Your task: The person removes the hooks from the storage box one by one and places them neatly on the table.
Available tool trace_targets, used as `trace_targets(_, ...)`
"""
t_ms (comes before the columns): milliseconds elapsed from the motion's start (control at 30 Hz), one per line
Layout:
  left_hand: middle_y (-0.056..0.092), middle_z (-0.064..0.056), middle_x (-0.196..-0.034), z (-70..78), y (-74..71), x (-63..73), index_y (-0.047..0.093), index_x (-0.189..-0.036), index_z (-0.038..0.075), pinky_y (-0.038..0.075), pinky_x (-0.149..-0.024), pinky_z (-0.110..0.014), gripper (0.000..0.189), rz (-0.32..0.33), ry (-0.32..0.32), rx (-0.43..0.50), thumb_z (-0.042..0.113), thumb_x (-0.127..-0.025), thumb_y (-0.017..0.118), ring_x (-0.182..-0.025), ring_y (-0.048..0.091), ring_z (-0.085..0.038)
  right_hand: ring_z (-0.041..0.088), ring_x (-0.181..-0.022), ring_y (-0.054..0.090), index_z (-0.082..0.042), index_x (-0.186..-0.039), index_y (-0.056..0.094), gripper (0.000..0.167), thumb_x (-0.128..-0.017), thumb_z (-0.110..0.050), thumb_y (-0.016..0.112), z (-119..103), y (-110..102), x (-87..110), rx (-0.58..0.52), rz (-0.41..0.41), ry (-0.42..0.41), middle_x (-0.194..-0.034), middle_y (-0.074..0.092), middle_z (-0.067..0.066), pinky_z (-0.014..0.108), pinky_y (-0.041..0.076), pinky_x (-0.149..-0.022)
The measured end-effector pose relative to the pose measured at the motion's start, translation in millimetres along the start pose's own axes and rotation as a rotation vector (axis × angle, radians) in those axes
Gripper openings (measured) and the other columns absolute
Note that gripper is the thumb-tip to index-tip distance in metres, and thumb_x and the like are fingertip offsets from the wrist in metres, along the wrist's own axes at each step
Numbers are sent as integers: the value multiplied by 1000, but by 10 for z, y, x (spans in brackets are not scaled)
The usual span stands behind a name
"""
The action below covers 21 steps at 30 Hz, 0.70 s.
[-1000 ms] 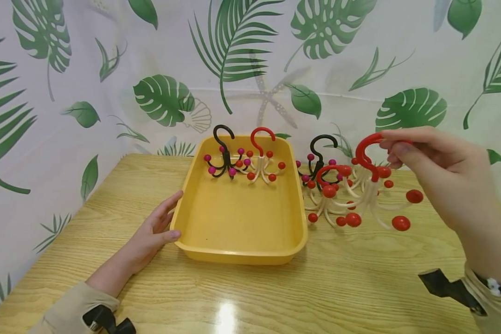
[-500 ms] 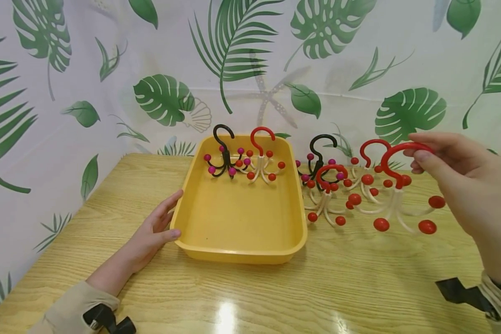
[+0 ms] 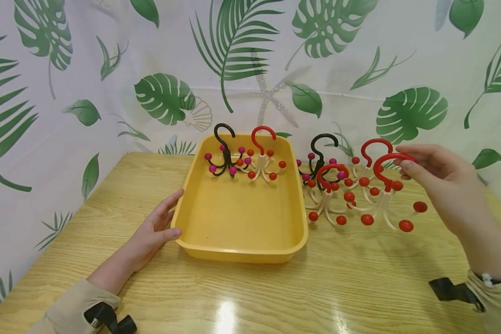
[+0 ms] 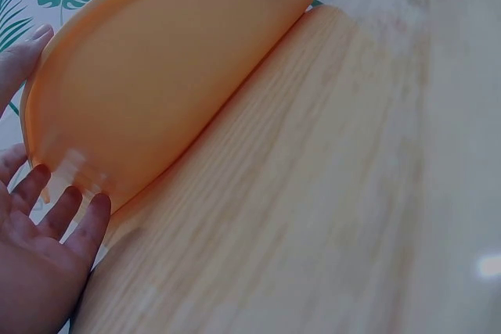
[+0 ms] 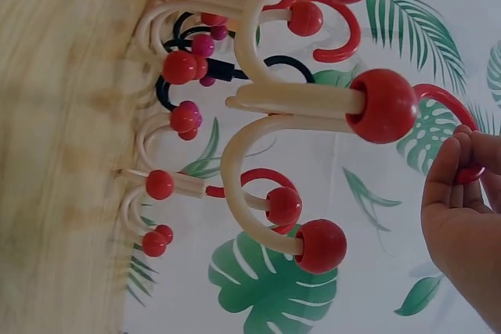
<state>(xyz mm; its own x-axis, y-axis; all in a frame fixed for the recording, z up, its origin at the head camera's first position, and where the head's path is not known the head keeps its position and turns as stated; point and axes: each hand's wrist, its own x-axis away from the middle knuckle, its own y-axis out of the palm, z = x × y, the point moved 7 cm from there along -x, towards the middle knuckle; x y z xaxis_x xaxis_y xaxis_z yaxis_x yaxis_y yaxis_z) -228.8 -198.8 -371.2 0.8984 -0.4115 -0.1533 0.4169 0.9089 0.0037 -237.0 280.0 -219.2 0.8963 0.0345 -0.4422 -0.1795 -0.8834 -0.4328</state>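
Note:
My right hand (image 3: 448, 185) pinches the red hook of a white, multi-armed hook hanger (image 3: 385, 200) with red ball tips. In the right wrist view that hanger (image 5: 313, 102) hangs clear of the table. My left hand (image 3: 156, 227) rests at the left side of a yellow tray (image 3: 242, 253), thumb at the rim. The left wrist view has straight, spread fingers (image 4: 90, 224) against the tray's outer wall. Inside the tray's far end stand a black hanger (image 3: 227, 157) with pink balls and a red-hooked white one (image 3: 261, 162).
Right of the tray stand a black hanger (image 3: 319, 162) with pink balls and two red-hooked white hangers, one nearer (image 3: 327, 199) and one farther back (image 3: 368, 162). The held hanger overlaps the farther one in the head view. A leaf-print cloth (image 3: 334, 69) hangs behind the wooden table (image 3: 234, 297).
My right hand, still holding the hanger, swung to the right, then came part of the way back left and a little lower. The left hand and tray stay in place.

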Motion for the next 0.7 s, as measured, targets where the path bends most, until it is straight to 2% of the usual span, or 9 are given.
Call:
trace_targets(233,3,-7,-159,-4,-2,-5,16,-154,18,37,-99,-22,78,-5,3,5,7,-92,61,-141,11,-34,7,-87,58,-3,-126,59,32,-93,-2,58,137,24,-20,-29,-38,4,-102,65,-5,10,45,-77)
trace_targets(400,3,-7,-159,-8,-3,-8,16,-154,18,37,-99,-22,78,-4,3,6,7,-92,61,-141,12,-34,6,-89,60,-1,-124,59,32,-93,1,58,222,46,-17,-138,-71,14,-102,66,-4,11,46,-78)
trace_targets(467,3,-8,-158,-9,-2,-8,16,-154,17,37,-99,-22,78,-4,4,9,7,-92,60,-141,12,-34,5,-90,60,-2,-125,59,32,-93,-1,58,254,54,-15,-113,-82,20,-102,66,-5,11,46,-78)
trace_targets(600,3,-8,-158,-11,-1,-8,16,-154,17,37,-99,-23,77,-4,6,11,5,-92,59,-141,12,-34,5,-92,59,-5,-127,58,32,-95,-6,58,312,60,-12,12,-90,37,-103,64,-8,11,45,-78)
trace_targets(700,4,-8,-158,-11,-3,-8,17,-154,17,37,-99,-23,77,-3,5,11,4,-92,59,-141,13,-33,5,-94,59,-5,-128,57,32,-95,-9,58,350,67,-11,43,-92,56,-104,64,-10,10,45,-78)
